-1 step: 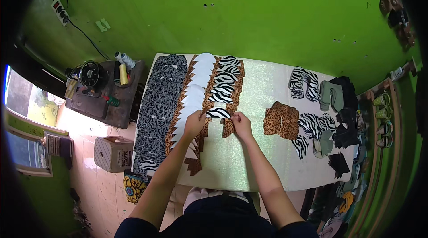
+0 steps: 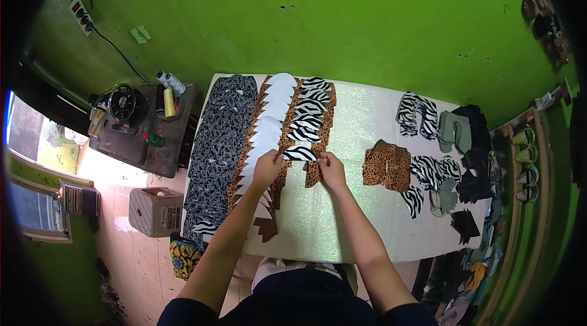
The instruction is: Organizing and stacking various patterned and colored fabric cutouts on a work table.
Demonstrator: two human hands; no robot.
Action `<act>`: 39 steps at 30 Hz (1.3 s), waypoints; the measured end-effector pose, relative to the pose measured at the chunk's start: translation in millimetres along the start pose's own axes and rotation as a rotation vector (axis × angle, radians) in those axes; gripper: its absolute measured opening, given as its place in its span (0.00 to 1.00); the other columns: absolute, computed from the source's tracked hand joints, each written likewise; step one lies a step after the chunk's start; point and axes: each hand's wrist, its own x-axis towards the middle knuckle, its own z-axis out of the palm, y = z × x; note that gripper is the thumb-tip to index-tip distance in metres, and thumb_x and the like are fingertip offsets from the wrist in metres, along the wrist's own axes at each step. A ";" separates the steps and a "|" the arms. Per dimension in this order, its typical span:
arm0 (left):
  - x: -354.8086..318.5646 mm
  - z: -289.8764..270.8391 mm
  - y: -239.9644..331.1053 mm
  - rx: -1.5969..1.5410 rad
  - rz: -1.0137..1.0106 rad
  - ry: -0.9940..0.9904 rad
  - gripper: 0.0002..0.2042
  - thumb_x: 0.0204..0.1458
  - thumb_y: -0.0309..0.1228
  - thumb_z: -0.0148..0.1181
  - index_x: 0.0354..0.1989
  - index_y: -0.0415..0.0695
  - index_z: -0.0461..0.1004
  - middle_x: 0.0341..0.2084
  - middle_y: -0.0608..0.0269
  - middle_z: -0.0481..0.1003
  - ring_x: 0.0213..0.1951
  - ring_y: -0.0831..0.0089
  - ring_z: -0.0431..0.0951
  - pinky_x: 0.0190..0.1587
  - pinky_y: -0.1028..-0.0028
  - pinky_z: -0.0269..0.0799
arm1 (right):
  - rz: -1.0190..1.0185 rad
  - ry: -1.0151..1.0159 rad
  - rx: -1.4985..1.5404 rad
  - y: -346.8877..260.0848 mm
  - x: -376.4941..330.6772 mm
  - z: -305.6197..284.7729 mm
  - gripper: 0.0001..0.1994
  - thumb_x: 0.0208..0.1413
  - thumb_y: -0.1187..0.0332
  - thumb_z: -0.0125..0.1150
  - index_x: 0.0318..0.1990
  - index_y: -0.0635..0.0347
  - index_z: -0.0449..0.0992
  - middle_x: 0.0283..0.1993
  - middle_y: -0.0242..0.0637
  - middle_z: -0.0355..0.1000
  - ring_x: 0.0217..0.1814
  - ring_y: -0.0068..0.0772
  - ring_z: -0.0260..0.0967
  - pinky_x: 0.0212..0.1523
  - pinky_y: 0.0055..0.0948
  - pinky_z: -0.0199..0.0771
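Observation:
A zebra-print cut piece is stretched between my two hands over the lower end of the middle column. My left hand pinches its left end. At its right end, the fingers of my right hand are closed on the edge. Leopard-print pieces lie just beneath and beside it. Above it, overlapping zebra-print pieces run up the table on more leopard print. White curved pieces overlap in a row to the left, partly hidden by my left hand and forearm.
Dark patterned pieces cover the left side of the table. At right lie a leopard stack, zebra pieces, green pieces and black pieces. A sewing machine and thread cones stand at left, above a box on the floor.

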 end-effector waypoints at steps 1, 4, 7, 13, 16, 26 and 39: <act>6.6 -0.5 -0.9 -0.005 0.001 -0.005 0.11 0.50 0.33 0.52 0.31 0.36 0.70 0.26 0.45 0.73 0.29 0.51 0.74 0.32 0.63 0.67 | 0.022 0.024 -0.061 -3.4 5.6 2.6 0.09 0.51 0.71 0.56 0.39 0.64 0.72 0.25 0.34 0.69 0.26 0.22 0.64 0.30 0.22 0.65; 19.5 1.9 -5.6 -0.031 0.090 0.061 0.11 0.49 0.33 0.54 0.30 0.35 0.69 0.21 0.47 0.71 0.25 0.56 0.73 0.29 0.66 0.65 | 0.025 0.064 -0.127 -12.1 14.8 5.8 0.09 0.51 0.70 0.56 0.39 0.62 0.72 0.25 0.36 0.69 0.26 0.25 0.65 0.31 0.23 0.66; 31.1 3.7 -8.3 0.015 0.095 0.036 0.11 0.48 0.33 0.55 0.33 0.37 0.70 0.23 0.49 0.72 0.25 0.57 0.73 0.30 0.66 0.66 | 0.000 0.109 -0.153 -22.7 19.1 5.3 0.09 0.51 0.69 0.55 0.39 0.61 0.73 0.22 0.36 0.69 0.23 0.30 0.66 0.31 0.27 0.67; 19.5 18.5 -6.5 0.207 0.183 0.455 0.13 0.48 0.32 0.55 0.40 0.39 0.69 0.33 0.51 0.72 0.35 0.57 0.73 0.38 0.65 0.68 | -0.179 0.199 -0.613 -35.6 3.0 10.0 0.15 0.53 0.67 0.50 0.46 0.65 0.70 0.48 0.46 0.66 0.50 0.44 0.63 0.50 0.34 0.63; 10.0 22.4 -7.1 0.215 0.235 0.228 0.15 0.46 0.32 0.54 0.43 0.40 0.67 0.43 0.51 0.68 0.46 0.57 0.68 0.46 0.63 0.63 | -0.391 0.155 -0.659 -34.9 -11.9 24.4 0.20 0.52 0.70 0.48 0.53 0.70 0.62 0.56 0.53 0.57 0.59 0.49 0.53 0.59 0.42 0.51; -18.6 51.3 -8.5 0.660 0.447 0.074 0.22 0.52 0.35 0.46 0.56 0.41 0.60 0.60 0.57 0.55 0.62 0.66 0.52 0.62 0.61 0.44 | -0.436 -0.125 -0.802 -3.8 -23.1 29.8 0.25 0.56 0.60 0.43 0.60 0.61 0.55 0.65 0.45 0.47 0.68 0.40 0.41 0.65 0.48 0.35; -21.3 161.2 112.8 0.222 0.695 0.003 0.16 0.45 0.32 0.56 0.42 0.41 0.67 0.38 0.56 0.69 0.38 0.60 0.70 0.40 0.64 0.65 | -0.241 0.382 -0.824 38.1 -10.4 -172.1 0.18 0.49 0.70 0.52 0.50 0.63 0.66 0.51 0.44 0.61 0.56 0.46 0.54 0.55 0.42 0.53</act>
